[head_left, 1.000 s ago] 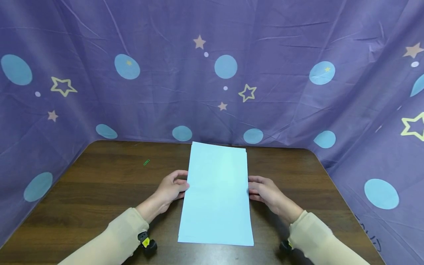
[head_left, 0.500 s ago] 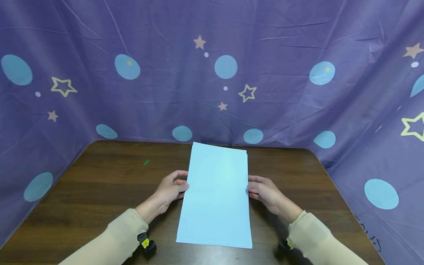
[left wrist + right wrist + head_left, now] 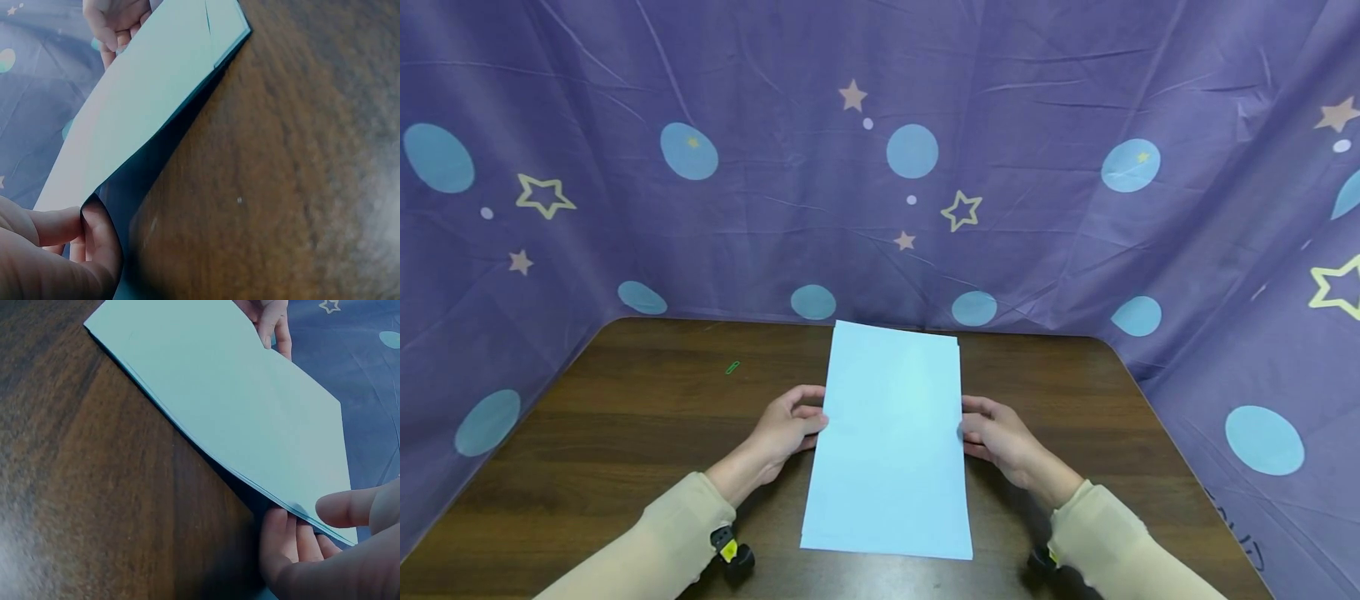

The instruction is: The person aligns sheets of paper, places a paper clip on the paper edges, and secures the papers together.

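A thin stack of pale blue paper (image 3: 891,450) stands before me, its long sides running away from me. At its left edge my left hand (image 3: 781,433) pinches the sheets; the left wrist view shows the thumb (image 3: 56,226) on one face and fingers curled beneath. My right hand (image 3: 1009,443) holds the opposite edge. In the right wrist view its thumb (image 3: 347,507) lies over the upper face, with the other fingers (image 3: 278,540) curled underneath. Along the edges the sheets (image 3: 206,394) are slightly out of line with each other, and part of the stack is lifted off the table.
A green paper clip (image 3: 732,367) lies on the dark wooden table (image 3: 625,417), left of the paper and farther back. Behind the table hangs a purple cloth (image 3: 760,167) with stars and dots. Each sleeve has a black wrist device (image 3: 727,546) below it.
The paper's near edge shifts slightly left and toward me, then a little back. The right hand moves by a tiny amount, while the left stays put.
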The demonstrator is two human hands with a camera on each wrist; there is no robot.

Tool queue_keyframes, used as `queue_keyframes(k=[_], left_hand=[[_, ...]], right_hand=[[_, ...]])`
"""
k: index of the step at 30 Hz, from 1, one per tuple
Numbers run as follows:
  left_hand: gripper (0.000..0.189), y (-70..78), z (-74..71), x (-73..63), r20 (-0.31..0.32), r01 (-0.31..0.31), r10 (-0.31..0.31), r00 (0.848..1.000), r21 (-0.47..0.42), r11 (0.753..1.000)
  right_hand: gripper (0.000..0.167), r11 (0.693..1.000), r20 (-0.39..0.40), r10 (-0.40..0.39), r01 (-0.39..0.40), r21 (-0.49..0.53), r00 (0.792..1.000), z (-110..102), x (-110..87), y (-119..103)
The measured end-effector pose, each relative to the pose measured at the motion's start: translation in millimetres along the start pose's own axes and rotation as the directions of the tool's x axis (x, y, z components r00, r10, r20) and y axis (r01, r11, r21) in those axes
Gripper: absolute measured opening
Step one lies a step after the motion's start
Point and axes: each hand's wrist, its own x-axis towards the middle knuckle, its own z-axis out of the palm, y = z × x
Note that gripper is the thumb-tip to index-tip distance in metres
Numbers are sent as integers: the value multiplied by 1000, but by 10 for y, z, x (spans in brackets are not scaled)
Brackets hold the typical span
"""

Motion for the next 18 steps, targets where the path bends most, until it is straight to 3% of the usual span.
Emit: queue_keyframes(k=[7, 18], left_hand=[[42, 1, -9, 12, -11, -1, 1, 1000, -1, 1000], [42, 10, 5, 5, -44, -77, 78, 996, 10, 997]], right_hand=[[56, 1000, -47, -17, 17, 3, 999, 33, 22, 38], [51, 990, -168, -126, 115, -77, 978, 99, 27, 51]])
